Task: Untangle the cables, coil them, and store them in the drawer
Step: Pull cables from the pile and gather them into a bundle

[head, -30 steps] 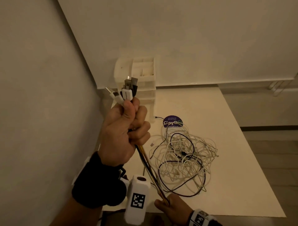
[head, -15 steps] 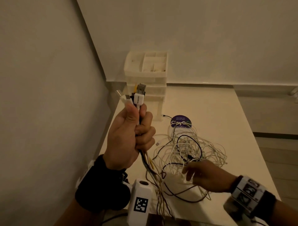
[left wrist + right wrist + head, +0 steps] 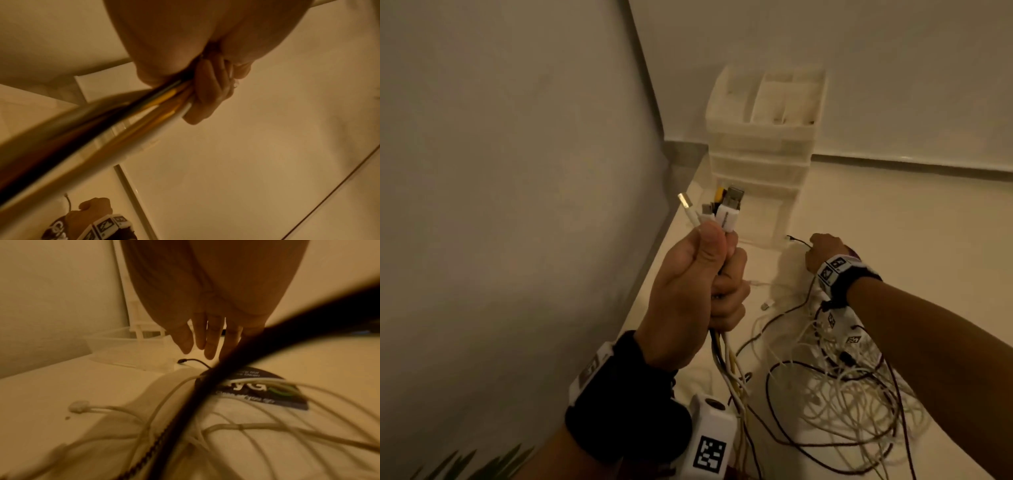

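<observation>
The left hand [image 3: 688, 291] is raised above the table [image 3: 893, 240] with its fingers and thumb curled tight round a bundle of cables [image 3: 722, 356]; the plugs [image 3: 726, 209] of that bundle stick up out of the top of the fist, among them a broad white plug and a thin white one leaning to the left. Below the fist the held cables, white, yellow and dark, hang down toward the near table edge. In the left wrist view the fingers [image 3: 207, 91] are pressed together against the cords

The right hand [image 3: 825, 250] reaches out low over the table, near the foot of the drawer unit [image 3: 760, 150]. Its fingers [image 3: 211, 340] are straight, slightly apart, pointing down, and hold nothing. Just beyond the fingertips lies the end of a thin black cable [image 3: 193, 361] on the table

The loose tangle of cables [image 3: 852, 394], mostly white with some black loops, lies on the table under and beside the right forearm. A dark round sticker [image 3: 267, 391] lies on the table under part of the tangle. The drawer unit stands in the corner against the wall, with open compartments on top
</observation>
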The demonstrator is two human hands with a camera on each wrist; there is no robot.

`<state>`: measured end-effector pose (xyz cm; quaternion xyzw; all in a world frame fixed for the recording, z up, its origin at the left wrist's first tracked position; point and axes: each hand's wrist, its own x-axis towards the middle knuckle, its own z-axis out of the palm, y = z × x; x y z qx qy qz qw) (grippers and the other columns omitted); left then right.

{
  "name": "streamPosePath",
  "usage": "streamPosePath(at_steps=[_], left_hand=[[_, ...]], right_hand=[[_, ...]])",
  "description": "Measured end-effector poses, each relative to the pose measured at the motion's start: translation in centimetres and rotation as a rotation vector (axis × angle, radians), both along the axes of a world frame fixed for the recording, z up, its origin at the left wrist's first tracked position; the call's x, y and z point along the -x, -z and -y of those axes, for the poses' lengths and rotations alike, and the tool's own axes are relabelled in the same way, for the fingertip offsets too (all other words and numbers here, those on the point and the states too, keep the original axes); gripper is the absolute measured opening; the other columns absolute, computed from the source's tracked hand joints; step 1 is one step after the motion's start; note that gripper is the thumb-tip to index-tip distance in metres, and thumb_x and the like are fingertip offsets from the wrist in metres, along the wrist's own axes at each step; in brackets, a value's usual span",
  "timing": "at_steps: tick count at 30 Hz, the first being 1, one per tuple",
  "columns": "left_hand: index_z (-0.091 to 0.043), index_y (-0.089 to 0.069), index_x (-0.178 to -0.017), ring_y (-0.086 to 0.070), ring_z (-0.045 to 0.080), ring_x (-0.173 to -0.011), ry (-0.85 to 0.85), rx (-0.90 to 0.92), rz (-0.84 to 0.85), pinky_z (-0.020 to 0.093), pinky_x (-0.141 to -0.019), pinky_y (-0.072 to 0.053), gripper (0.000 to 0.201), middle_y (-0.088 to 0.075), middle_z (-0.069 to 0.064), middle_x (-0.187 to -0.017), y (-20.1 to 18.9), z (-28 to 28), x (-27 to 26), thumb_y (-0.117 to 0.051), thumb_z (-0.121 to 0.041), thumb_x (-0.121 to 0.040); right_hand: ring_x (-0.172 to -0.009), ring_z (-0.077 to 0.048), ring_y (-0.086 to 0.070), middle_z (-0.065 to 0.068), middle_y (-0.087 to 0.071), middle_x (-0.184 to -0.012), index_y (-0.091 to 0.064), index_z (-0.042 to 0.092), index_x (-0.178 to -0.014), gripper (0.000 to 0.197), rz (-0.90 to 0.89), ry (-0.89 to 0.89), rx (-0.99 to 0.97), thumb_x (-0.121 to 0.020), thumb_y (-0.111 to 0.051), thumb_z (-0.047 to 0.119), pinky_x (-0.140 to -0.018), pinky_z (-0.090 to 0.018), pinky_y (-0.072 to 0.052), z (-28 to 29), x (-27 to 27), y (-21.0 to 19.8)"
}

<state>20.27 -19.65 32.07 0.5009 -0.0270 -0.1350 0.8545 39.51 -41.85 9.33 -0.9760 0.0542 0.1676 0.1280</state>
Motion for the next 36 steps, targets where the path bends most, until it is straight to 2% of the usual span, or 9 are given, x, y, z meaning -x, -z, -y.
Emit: streamPosePath(at_steps=[6, 11, 14, 19, 22, 26, 30, 33, 36], left_hand=[[-0.015, -0.034, -0.072, -0.02, 0.005, -0.038, -0.049, -0.069, -0.005, 0.014, -0.038, -0.021, 0.039, -0.028, -0.006, -0.052, 1.4, -0.8, -1.3, -0.043, -0.052, -0.083], [-0.015, -0.035, -0.073, -0.02, 0.005, -0.038, -0.067, -0.081, -0.038, 0.014, -0.038, -0.022, 0.04, -0.028, -0.006, -0.052, 2.3, -1.1, -1.8, -0.04, -0.052, -0.085], [-0.017, -0.039, -0.072, -0.018, 0.005, -0.037, -0.059, -0.077, -0.062, 0.012, -0.038, -0.018, 0.04, -0.028, -0.006, -0.053, 2.5, -0.6, -2.0, -0.041, -0.055, -0.084], [-0.018, -0.037, -0.075, -0.014, 0.007, -0.039, -0.017, -0.06, -0.018, 0.015, -0.039, -0.013, 0.042, -0.025, -0.004, -0.056, 2.4, 1.6, -2.7, -0.042, -0.058, -0.087], [-0.018, -0.037, -0.077, -0.013, 0.008, -0.04, -0.015, -0.052, 0.007, 0.016, -0.039, -0.013, 0.042, -0.023, -0.003, -0.056, 2.0, 3.3, -3.1, -0.045, -0.058, -0.086], [-0.019, -0.036, -0.073, -0.01, 0.011, -0.042, 0.045, -0.074, 0.063, 0.018, -0.039, -0.013, 0.048, -0.016, 0.002, -0.059, 1.1, 6.2, -2.8, -0.058, -0.061, -0.076], [-0.021, -0.049, -0.076, -0.031, 0.012, -0.042, 0.102, -0.188, 0.197, 0.023, -0.038, -0.03, 0.036, -0.035, -0.001, -0.058, 0.6, 9.6, -0.4, -0.063, -0.054, -0.082], [-0.009, -0.055, -0.095, -0.061, 0.021, -0.074, 0.123, -0.241, 0.265, 0.029, -0.069, -0.054, 0.032, -0.057, 0.01, -0.08, 0.5, 11.4, 1.3, -0.058, -0.041, -0.091], [-0.014, -0.059, -0.098, -0.057, 0.026, -0.083, 0.158, -0.253, 0.225, 0.035, -0.078, -0.052, 0.03, -0.057, 0.014, -0.086, 0.3, 12.3, 3.0, -0.053, -0.043, -0.093]], right_hand=[[-0.118, -0.039, -0.044, -0.018, -0.046, -0.125, -0.05, 0.005, -0.12, 0.031, 0.023, 0.047, 0.1, -0.091, -0.055, 0.015, -0.095, -0.053, -0.041, -0.9, -2.5, 3.8], [-0.075, -0.036, -0.059, -0.017, -0.059, -0.093, -0.06, 0.005, -0.094, 0.018, -0.012, 0.144, -0.012, -0.081, -0.065, 0.017, -0.078, -0.046, -0.055, 0.8, -2.5, 2.6], [-0.073, -0.035, -0.059, -0.022, -0.067, -0.092, -0.07, 0.0, -0.092, 0.021, 0.06, 0.244, -0.221, -0.088, -0.062, 0.019, -0.07, -0.035, -0.052, 2.1, -0.8, -0.6], [-0.066, -0.032, -0.066, -0.015, -0.069, -0.066, -0.07, 0.009, -0.081, 0.021, 0.27, 0.25, -0.757, -0.094, -0.055, 0.017, -0.073, -0.045, -0.057, 4.0, 5.6, -9.1], [-0.05, -0.027, -0.046, -0.015, -0.048, -0.058, -0.065, 0.001, -0.088, 0.025, 0.326, 0.306, -1.097, -0.099, -0.048, 0.016, -0.055, -0.04, -0.05, 3.4, 10.8, -15.2], [-0.058, -0.023, -0.016, -0.01, -0.021, -0.067, -0.062, 0.002, -0.089, 0.032, 0.218, 0.339, -1.506, -0.102, -0.039, 0.019, -0.051, -0.03, -0.029, 1.4, 17.9, -21.1], [-0.052, -0.012, -0.041, 0.006, -0.047, -0.061, -0.058, 0.005, -0.089, 0.029, 0.443, 0.122, -1.259, -0.103, -0.039, 0.022, -0.051, -0.029, -0.037, -0.9, 23.6, -23.2], [-0.064, -0.018, -0.061, 0.001, -0.066, -0.077, -0.06, 0.025, -0.102, 0.025, 0.637, 0.042, -0.946, -0.101, -0.036, 0.034, -0.058, -0.04, -0.05, -1.5, 26.1, -23.4], [-0.06, -0.01, -0.057, 0.009, -0.062, -0.07, -0.056, 0.034, -0.097, 0.018, 0.739, 0.007, -0.762, -0.101, -0.04, 0.028, -0.053, -0.024, -0.046, -0.8, 27.7, -23.4]])
